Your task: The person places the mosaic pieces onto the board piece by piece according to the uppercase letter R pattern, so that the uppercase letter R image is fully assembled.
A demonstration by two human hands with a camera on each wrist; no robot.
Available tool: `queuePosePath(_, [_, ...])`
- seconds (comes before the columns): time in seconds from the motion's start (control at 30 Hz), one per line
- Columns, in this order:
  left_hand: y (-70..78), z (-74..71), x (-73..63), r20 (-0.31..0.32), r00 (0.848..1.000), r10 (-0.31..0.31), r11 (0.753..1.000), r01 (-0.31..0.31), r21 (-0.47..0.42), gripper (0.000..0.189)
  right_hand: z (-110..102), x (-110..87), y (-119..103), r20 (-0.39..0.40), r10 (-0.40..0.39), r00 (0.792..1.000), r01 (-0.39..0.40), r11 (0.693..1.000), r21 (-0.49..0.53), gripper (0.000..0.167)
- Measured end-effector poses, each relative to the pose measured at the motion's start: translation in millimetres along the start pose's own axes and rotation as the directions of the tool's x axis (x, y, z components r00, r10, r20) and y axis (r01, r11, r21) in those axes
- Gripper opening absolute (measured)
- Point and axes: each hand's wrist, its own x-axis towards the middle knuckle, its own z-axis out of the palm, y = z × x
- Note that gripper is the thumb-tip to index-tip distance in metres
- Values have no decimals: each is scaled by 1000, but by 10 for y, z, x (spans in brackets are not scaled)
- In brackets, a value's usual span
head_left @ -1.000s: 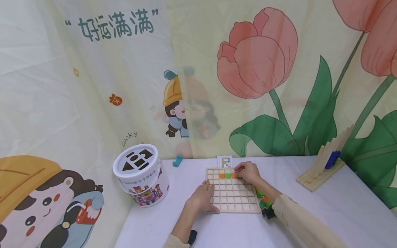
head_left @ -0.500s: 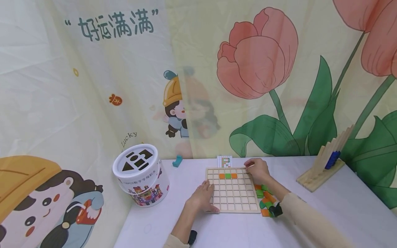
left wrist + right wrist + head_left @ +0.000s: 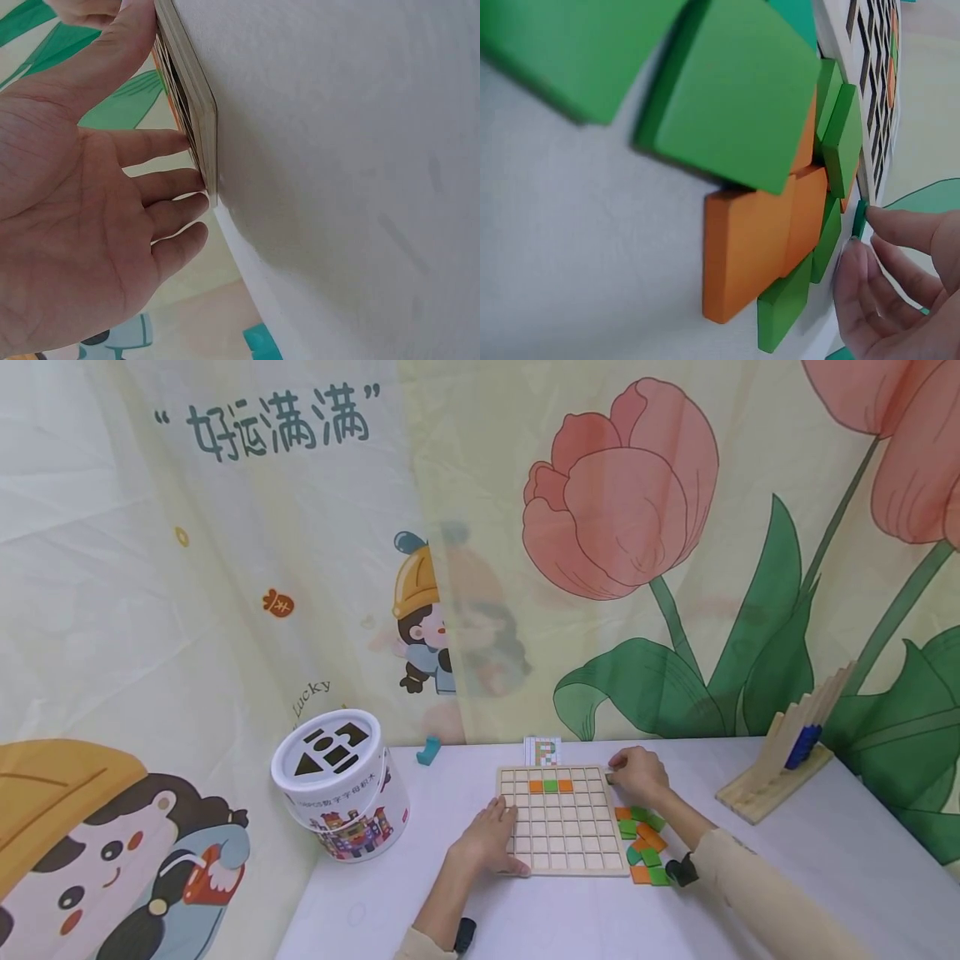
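A wooden grid board (image 3: 558,835) lies on the table, with an orange, a green and an orange tile (image 3: 566,787) side by side near its top. My left hand (image 3: 489,837) rests along the board's left edge; in the left wrist view its fingertips (image 3: 196,180) touch the side of the board. Just off the upper right corner, my right hand (image 3: 640,774) pinches a small dark green tile (image 3: 859,218) between thumb and fingers. Beside the board's right edge lies a loose pile of green and orange square tiles (image 3: 649,837), some overlapping.
Behind the board stands a small pattern card (image 3: 542,750) with coloured squares. A white bucket (image 3: 356,827) with shape holes in its lid is at the left, near a teal block (image 3: 429,750). At the right stands a wooden rack (image 3: 776,777) with blue pieces.
My right hand has moved right from the orange tile in the row, past the board's upper right corner, and now pinches a dark green tile. The left hand stays put.
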Motion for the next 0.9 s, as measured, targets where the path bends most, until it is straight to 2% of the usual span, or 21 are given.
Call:
queuePosePath(0.17, [-5, 4, 3, 0, 1000, 1, 1000, -1, -5, 106, -14, -30, -36, -29, -27, 999, 26, 1000, -15, 22])
queuePosePath(0.4, [1, 3, 9, 0, 1000, -1, 1000, 1, -17, 106, -27, -59, -49, -59, 6, 998, -4, 999, 32, 32])
queuePosePath(0.53, [4, -1, 12, 0, 1000, -8, 1000, 8, -28, 107, -26, -57, -52, -93, -16, 996, 21, 998, 56, 35])
queuePosePath(0.77, [10, 2, 14, 6, 1000, -7, 1000, 7, -24, 107, 8, -45, -61, -120, -57, 991, 77, 983, 169, 28])
queuePosePath(0.9, [6, 3, 16, 10, 1000, -12, 1000, 13, -23, 108, 45, -41, -87, -73, -99, 992, 115, 958, 263, 23])
